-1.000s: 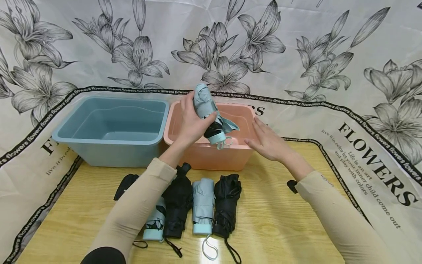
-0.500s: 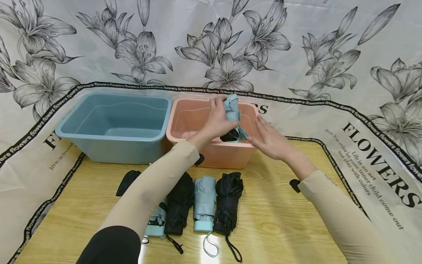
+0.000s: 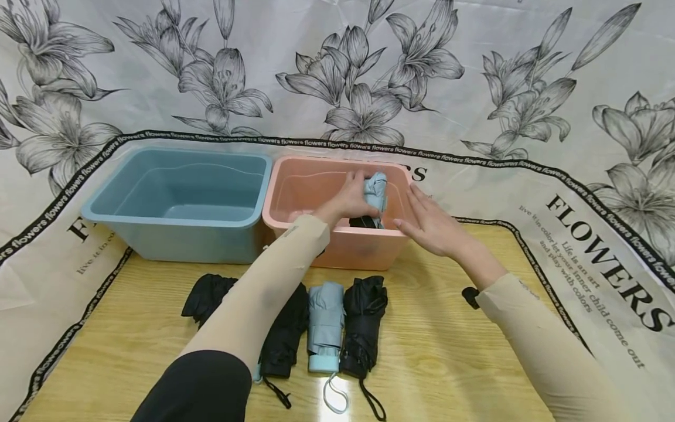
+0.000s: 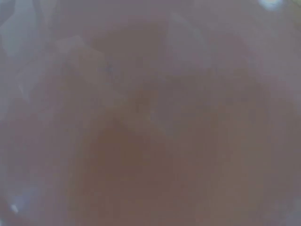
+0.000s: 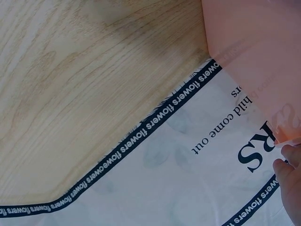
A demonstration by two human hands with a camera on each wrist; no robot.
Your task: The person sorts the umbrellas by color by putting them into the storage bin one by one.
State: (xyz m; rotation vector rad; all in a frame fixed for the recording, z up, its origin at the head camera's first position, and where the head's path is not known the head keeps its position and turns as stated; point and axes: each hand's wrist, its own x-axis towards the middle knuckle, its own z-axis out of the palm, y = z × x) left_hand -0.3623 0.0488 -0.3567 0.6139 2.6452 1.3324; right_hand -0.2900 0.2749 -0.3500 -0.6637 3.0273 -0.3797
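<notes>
In the head view, my left hand [image 3: 349,198] grips a folded light-blue umbrella [image 3: 376,189] inside the right part of the pink bin [image 3: 343,249]. The umbrella's lower end is hidden behind the bin's front wall and my hand. My right hand [image 3: 431,225] rests on the bin's right rim with straight fingers. The right wrist view catches fingertips of that hand [image 5: 290,181] at the bin's edge. On the table lie a black umbrella [image 3: 208,295], another black one [image 3: 285,337], a light-blue one [image 3: 325,325] and a third black one [image 3: 364,322]. The left wrist view is a blur.
A blue bin [image 3: 179,243] stands left of the pink one, close against it. Both are on a wooden table [image 3: 432,328] with a flower-printed cloth [image 3: 506,193] behind and at the sides. My left forearm covers part of the umbrella row.
My left hand has carried the light-blue umbrella right and down, from above the pink bin's front rim into the bin. My right hand has stayed on the rim.
</notes>
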